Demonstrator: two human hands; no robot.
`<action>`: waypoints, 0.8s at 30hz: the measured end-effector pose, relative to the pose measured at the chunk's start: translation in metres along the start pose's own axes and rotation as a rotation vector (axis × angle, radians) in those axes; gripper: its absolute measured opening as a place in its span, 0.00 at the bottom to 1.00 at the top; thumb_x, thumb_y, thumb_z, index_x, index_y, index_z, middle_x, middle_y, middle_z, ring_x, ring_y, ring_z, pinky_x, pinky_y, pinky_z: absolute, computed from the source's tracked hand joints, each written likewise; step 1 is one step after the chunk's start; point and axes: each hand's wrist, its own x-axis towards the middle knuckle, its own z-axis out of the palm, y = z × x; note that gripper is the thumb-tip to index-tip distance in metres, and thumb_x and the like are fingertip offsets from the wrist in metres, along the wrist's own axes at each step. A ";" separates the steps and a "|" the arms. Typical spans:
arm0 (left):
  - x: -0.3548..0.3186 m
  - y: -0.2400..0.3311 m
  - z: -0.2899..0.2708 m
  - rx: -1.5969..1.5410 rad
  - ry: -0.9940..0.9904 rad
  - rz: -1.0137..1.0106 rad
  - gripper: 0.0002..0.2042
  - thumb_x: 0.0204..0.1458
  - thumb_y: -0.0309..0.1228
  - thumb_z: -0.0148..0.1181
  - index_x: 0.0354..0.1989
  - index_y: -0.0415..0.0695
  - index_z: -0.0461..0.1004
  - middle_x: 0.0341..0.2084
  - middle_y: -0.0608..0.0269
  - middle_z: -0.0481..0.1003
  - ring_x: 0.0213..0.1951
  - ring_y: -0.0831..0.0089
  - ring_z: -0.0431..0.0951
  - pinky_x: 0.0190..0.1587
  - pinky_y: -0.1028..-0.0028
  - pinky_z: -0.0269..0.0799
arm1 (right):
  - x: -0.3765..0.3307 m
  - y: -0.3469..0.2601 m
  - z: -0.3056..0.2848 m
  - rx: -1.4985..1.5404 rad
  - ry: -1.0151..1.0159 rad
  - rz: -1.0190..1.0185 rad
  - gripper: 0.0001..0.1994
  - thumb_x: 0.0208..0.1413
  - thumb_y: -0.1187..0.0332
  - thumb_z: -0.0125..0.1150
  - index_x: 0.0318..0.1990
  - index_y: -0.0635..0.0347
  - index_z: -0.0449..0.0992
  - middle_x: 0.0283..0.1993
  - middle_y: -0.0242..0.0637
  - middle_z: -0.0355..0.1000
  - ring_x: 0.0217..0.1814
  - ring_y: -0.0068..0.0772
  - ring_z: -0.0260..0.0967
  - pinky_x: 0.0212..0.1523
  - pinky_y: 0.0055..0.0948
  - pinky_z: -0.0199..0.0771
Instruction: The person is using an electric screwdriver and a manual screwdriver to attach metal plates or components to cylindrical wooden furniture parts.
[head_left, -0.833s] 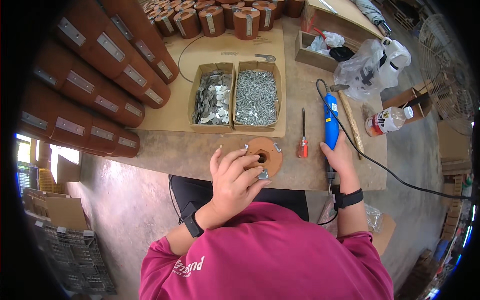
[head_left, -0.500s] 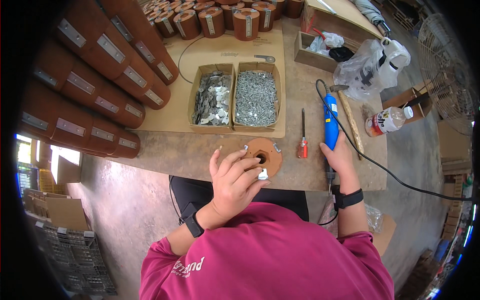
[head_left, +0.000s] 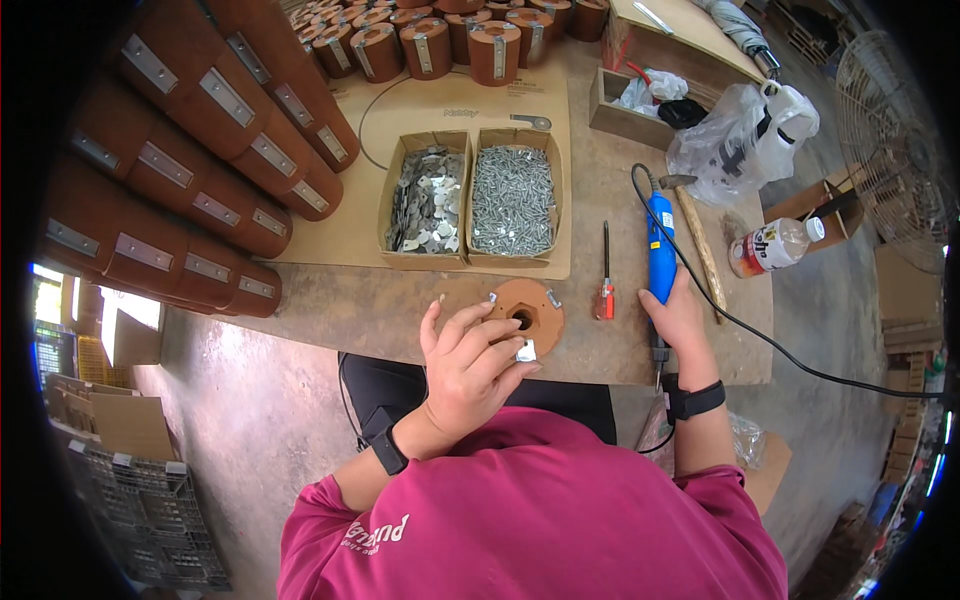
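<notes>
A brown cylinder (head_left: 543, 320) with a hole in its middle stands at the table's front edge. Two small metal clips sit on its far rim. My left hand (head_left: 468, 350) reaches over its near left side, thumb and fingers closed about a small shiny metal plate (head_left: 527, 350) at the near rim. The fingers partly cover the cylinder. To the right, my right hand (head_left: 677, 312) is wrapped round the lower part of a blue electric screwdriver (head_left: 661, 245), its tip pointing toward me past the table edge. A red-handled screwdriver (head_left: 605, 300) lies between the hands.
Beyond the cylinder are a box of flat metal plates (head_left: 425, 205) and a box of screws (head_left: 512, 200). Stacked brown cylinders (head_left: 190, 210) rise at left; more (head_left: 493, 55) stand behind. A hammer (head_left: 700, 240), black cord (head_left: 790, 355) and bottle (head_left: 775, 247) are at right.
</notes>
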 end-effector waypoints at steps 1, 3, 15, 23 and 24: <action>-0.001 0.000 0.000 0.001 0.000 0.000 0.14 0.30 0.35 0.67 0.26 0.48 0.72 0.32 0.69 0.73 0.45 0.65 0.67 0.56 0.59 0.44 | -0.001 0.000 0.000 0.001 -0.001 0.001 0.29 0.43 0.57 0.55 0.47 0.65 0.51 0.31 0.58 0.69 0.36 0.58 0.67 0.36 0.45 0.66; -0.004 0.001 -0.002 0.021 -0.009 0.024 0.17 0.29 0.37 0.68 0.29 0.48 0.71 0.35 0.67 0.72 0.45 0.65 0.67 0.56 0.59 0.44 | -0.004 -0.001 -0.001 0.004 -0.008 0.003 0.29 0.43 0.57 0.55 0.48 0.65 0.51 0.31 0.58 0.69 0.36 0.58 0.67 0.36 0.45 0.66; 0.102 -0.054 -0.006 -0.177 -0.138 -0.030 0.15 0.40 0.38 0.59 0.35 0.43 0.70 0.33 0.55 0.71 0.38 0.57 0.70 0.43 0.63 0.64 | 0.007 0.002 -0.009 0.029 0.014 0.010 0.32 0.43 0.57 0.55 0.51 0.66 0.49 0.32 0.59 0.69 0.36 0.57 0.67 0.37 0.44 0.67; 0.126 -0.080 0.055 0.490 -0.949 -0.126 0.19 0.43 0.44 0.56 0.40 0.46 0.70 0.37 0.60 0.73 0.43 0.62 0.71 0.49 0.51 0.50 | -0.001 0.000 0.004 0.151 0.041 -0.075 0.36 0.41 0.56 0.57 0.55 0.64 0.47 0.37 0.60 0.67 0.39 0.59 0.66 0.40 0.46 0.66; 0.125 -0.082 0.057 0.438 -0.982 -0.119 0.20 0.43 0.47 0.54 0.41 0.48 0.69 0.35 0.58 0.74 0.42 0.60 0.72 0.47 0.53 0.50 | -0.005 0.003 0.003 0.158 0.043 -0.067 0.36 0.40 0.56 0.57 0.54 0.64 0.47 0.37 0.60 0.67 0.40 0.59 0.66 0.40 0.46 0.66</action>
